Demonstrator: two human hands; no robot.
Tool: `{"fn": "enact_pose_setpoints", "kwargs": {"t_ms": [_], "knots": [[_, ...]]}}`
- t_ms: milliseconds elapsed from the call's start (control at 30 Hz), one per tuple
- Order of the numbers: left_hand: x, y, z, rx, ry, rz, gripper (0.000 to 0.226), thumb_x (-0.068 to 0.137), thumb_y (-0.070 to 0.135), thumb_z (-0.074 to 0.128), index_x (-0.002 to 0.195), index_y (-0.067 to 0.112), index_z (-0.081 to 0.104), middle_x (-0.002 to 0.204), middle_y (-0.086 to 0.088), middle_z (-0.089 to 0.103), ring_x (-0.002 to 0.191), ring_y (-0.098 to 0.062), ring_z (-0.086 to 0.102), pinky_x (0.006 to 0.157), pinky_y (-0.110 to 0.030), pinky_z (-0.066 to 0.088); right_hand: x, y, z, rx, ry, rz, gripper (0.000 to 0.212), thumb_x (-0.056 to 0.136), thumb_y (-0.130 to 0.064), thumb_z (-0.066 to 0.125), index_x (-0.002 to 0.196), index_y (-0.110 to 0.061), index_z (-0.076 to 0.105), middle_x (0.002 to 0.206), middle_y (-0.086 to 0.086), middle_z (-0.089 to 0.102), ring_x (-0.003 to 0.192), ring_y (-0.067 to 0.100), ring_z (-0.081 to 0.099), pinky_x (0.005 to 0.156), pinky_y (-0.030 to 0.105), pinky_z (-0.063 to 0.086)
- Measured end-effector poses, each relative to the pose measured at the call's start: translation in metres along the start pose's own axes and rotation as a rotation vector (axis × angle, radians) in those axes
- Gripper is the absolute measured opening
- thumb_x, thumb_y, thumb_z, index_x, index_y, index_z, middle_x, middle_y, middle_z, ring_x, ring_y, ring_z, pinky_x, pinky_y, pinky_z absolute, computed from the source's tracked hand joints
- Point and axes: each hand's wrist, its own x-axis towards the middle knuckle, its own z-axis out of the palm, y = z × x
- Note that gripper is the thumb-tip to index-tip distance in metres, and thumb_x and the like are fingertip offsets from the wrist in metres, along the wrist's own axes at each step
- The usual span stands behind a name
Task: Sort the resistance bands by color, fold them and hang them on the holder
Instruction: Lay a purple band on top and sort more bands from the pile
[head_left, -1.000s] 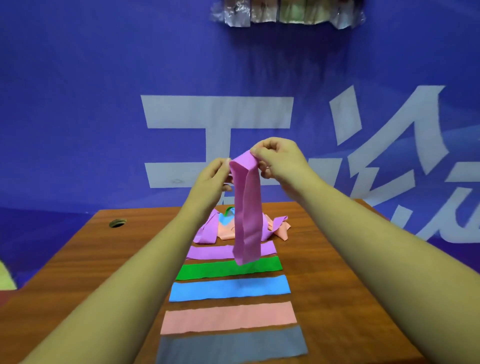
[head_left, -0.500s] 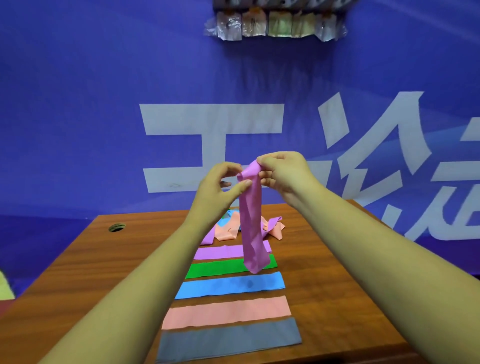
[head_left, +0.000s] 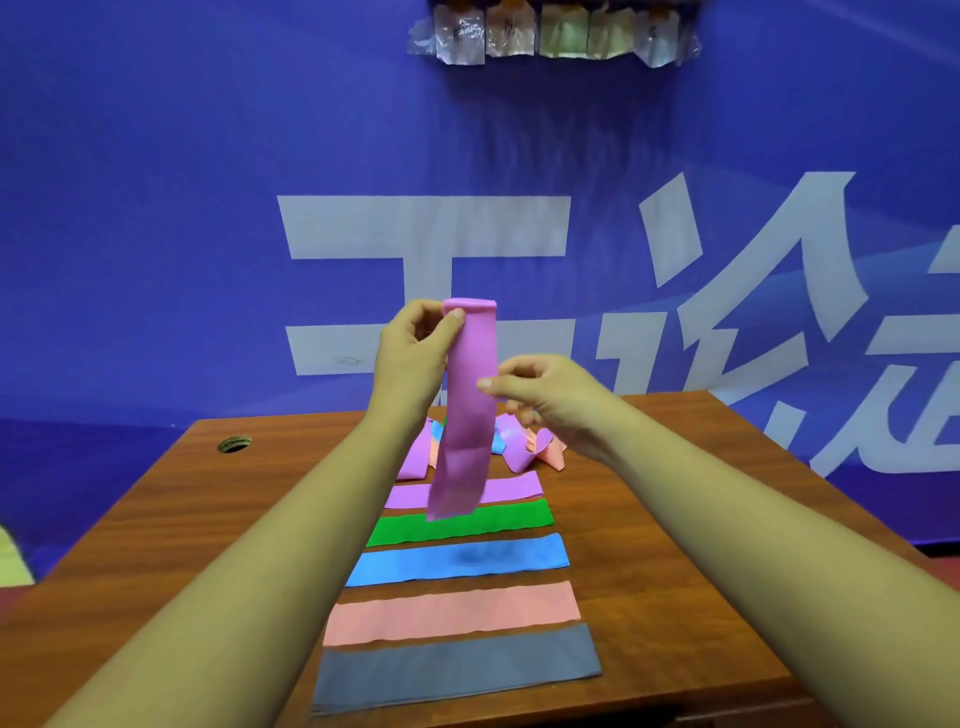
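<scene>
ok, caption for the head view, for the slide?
Left hand holds a folded purple band up by its top, right hand pinching its edge, above five flat bands on the wooden table.

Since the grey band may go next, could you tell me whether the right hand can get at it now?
Probably yes: the grey band lies flat and uncovered nearest the person, though the right hand first has to leave the purple band.

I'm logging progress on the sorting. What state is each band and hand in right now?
Held purple band: folded, hanging in the air.
Left hand: pinching its top.
Right hand: thumb on its right edge.
Purple, green, blue, pink, grey bands: flat on table.
Unsorted pile: crumpled.
</scene>
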Motion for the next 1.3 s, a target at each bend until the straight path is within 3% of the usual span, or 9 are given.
{"fn": "enact_pose_setpoints", "kwargs": {"t_ms": [133,400,533,667,767,900,1067,1167,1300], "knots": [[0.002,-0.007,-0.001,0.032,0.007,-0.082,0.017,0.090,0.028,0.065,0.089,0.011,0.065,0.082,-0.001,0.063,0.078,-0.015,0.057,0.074,-0.046,0.055,-0.004,0.012,0.011,-0.106,0.025,0.015,0.019,0.084,-0.031,0.072,0.083,-0.012,0.074,0.066,-0.003,0.060,0.062,0.010,0.047,0.060,0.027,0.039],[-0.015,-0.032,-0.005,0.095,-0.080,-0.340,0.054,0.095,0.057,0.046,0.102,0.007,0.065,0.102,-0.010,0.069,0.089,-0.021,0.067,0.083,-0.037,0.054,0.003,-0.007,0.007,0.263,0.138,-0.014,0.014,0.091,-0.016,0.065,0.080,-0.009,0.059,0.073,0.011,0.053,0.068,0.019,0.052,0.065,0.030,0.048],[-0.033,-0.030,-0.006,-0.061,-0.292,-0.336,0.028,0.100,0.033,0.050,0.097,0.009,0.064,0.086,-0.011,0.069,0.074,-0.020,0.068,0.072,-0.029,0.049,0.009,-0.012,0.002,0.294,0.211,-0.009,0.026,0.091,-0.014,0.064,0.068,-0.017,0.052,0.073,0.009,0.053,0.068,0.022,0.054,0.059,0.029,0.046],[-0.038,-0.031,-0.002,0.025,-0.414,-0.241,0.012,0.095,0.012,0.060,0.107,0.010,0.061,0.087,-0.006,0.072,0.080,-0.017,0.068,0.070,-0.022,0.051,0.012,-0.013,-0.007,0.320,0.235,-0.009,0.016,0.091,-0.016,0.063,0.076,-0.014,0.058,0.079,0.011,0.055,0.073,0.023,0.056,0.067,0.033,0.048],[-0.034,-0.032,0.002,0.090,-0.384,-0.190,0.016,0.092,0.021,0.065,0.107,0.015,0.066,0.085,-0.004,0.064,0.077,-0.013,0.056,0.071,-0.022,0.045,0.011,-0.012,-0.012,0.359,0.224,-0.012,0.018,0.092,-0.015,0.063,0.075,-0.013,0.062,0.073,0.006,0.061,0.070,0.021,0.060,0.069,0.037,0.054],[-0.035,-0.032,0.004,0.086,-0.395,-0.188,0.011,0.094,0.021,0.063,0.099,0.015,0.070,0.083,0.003,0.067,0.078,-0.010,0.057,0.080,-0.029,0.046,0.012,-0.010,-0.015,0.355,0.235,-0.015,0.020,0.092,-0.016,0.063,0.101,0.002,0.066,0.087,0.012,0.066,0.079,0.025,0.066,0.081,0.045,0.057],[-0.036,-0.032,0.000,0.040,-0.412,-0.205,0.008,0.095,0.021,0.061,0.093,0.025,0.068,0.088,-0.007,0.070,0.079,-0.017,0.060,0.075,-0.037,0.047,0.009,-0.008,-0.018,0.366,0.213,-0.023,0.008,0.093,-0.012,0.063,0.091,-0.005,0.064,0.080,0.006,0.068,0.072,0.019,0.068,0.070,0.035,0.059],[-0.038,-0.032,-0.001,0.017,-0.424,-0.227,0.010,0.095,0.017,0.062,0.104,0.017,0.067,0.089,-0.005,0.072,0.079,-0.015,0.064,0.076,-0.031,0.051,0.009,-0.007,-0.017,0.403,0.186,-0.030,0.011,0.091,-0.006,0.063,0.102,-0.003,0.062,0.085,0.013,0.065,0.069,0.020,0.067,0.066,0.033,0.059],[-0.043,-0.036,-0.003,0.050,-0.630,-0.314,0.030,0.091,0.017,0.068,0.120,0.008,0.064,0.113,-0.011,0.071,0.098,-0.019,0.064,0.092,-0.042,0.050,0.012,-0.007,-0.018,0.414,0.200,-0.029,0.010,0.089,-0.005,0.064,0.099,-0.004,0.062,0.088,0.016,0.060,0.071,0.022,0.061,0.069,0.035,0.057]]}}
